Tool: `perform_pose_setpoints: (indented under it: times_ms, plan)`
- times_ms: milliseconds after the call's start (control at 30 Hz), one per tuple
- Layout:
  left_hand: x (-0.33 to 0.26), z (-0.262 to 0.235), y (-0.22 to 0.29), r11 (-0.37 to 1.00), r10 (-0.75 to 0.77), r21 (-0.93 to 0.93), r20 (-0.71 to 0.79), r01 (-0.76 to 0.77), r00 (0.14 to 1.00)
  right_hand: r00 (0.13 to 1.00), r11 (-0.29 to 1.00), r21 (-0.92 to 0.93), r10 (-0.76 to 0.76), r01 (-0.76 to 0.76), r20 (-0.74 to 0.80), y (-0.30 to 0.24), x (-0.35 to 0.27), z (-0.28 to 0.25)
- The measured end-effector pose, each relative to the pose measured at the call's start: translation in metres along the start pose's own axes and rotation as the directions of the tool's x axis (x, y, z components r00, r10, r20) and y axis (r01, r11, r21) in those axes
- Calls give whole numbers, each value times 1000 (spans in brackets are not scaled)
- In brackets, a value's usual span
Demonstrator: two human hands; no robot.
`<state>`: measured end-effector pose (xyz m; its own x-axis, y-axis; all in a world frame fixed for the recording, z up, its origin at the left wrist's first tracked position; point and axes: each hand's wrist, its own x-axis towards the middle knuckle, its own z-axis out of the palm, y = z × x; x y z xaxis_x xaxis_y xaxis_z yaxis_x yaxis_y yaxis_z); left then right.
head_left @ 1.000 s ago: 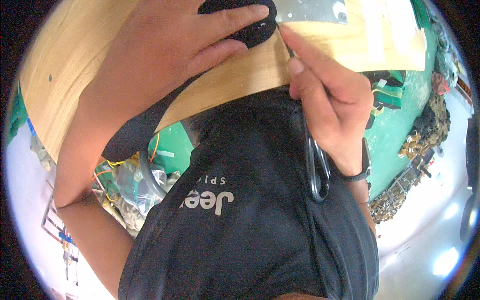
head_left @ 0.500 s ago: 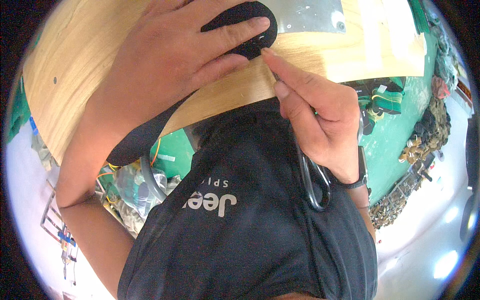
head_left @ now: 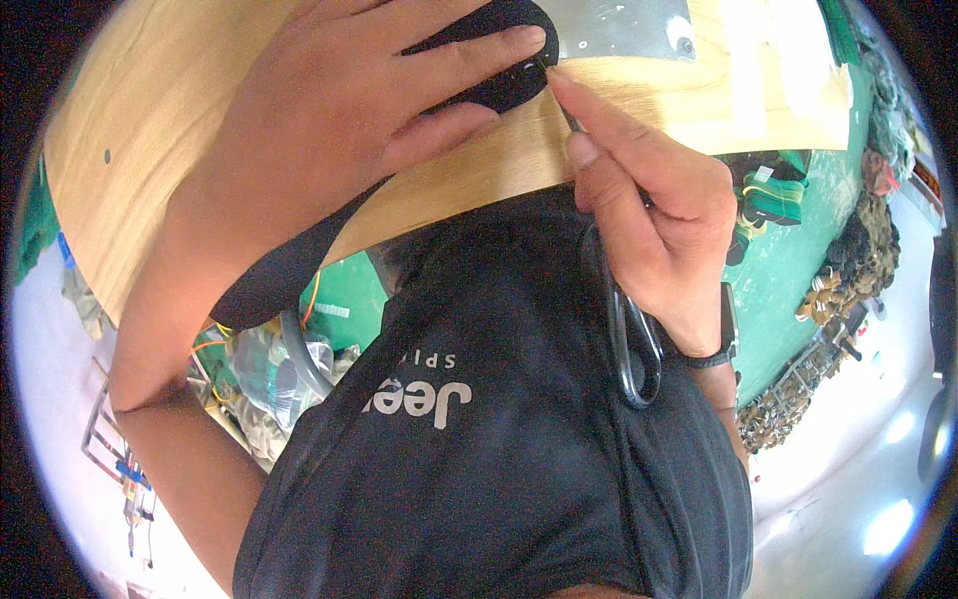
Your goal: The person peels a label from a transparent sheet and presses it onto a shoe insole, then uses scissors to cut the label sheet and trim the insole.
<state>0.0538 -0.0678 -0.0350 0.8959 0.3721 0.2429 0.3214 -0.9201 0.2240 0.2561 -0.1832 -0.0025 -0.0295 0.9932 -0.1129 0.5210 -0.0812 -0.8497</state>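
A piece of black fabric point(head_left: 511, 90) lies on the pale wood-grain tabletop point(head_left: 479, 165). Across it my left hand point(head_left: 369, 100) rests with fingers spread, pressing it flat. More black fabric point(head_left: 284, 275) shows below that wrist and hangs over the table edge. My right hand point(head_left: 654, 200) is closed around what appear to be scissors point(head_left: 637, 374), their long black looped handle hanging below the palm. Their slim metal end sticks out between thumb and forefinger and meets the fabric's right edge, near a small light mark. The very tip is hard to make out.
A grey metal plate point(head_left: 629, 30) is set on the table beyond the fabric. Green spools or bundles point(head_left: 773, 195) sit off the right edge. Clear plastic bags point(head_left: 279, 369) and an orange cord lie below on the left, over a green floor point(head_left: 349, 299).
My right hand has shifted a little right and farther up with the scissors, their end now higher along the fabric's edge. My left hand has stayed nearly still.
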Motion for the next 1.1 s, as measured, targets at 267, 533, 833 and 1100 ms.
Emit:
perform_pose_setpoints:
  times_ms: [267,533,833,1100]
  plan:
    - [5,-19,0,969,-89,-218,147,120,985,1000,1000,-15,-9,9,3,0,-1,2]
    - [-1,-6,-2,991,-6,-137,-35,1,999,1000,1000,-21,-22,22,-4,0,-3,1]
    - [-1,-7,1,997,-20,-71,-18,18,1000,999,997,-70,-31,30,-14,0,0,-1]
    - [-2,-11,0,981,-28,-192,1,27,1000,999,1000,-8,-17,18,45,-4,-3,2]
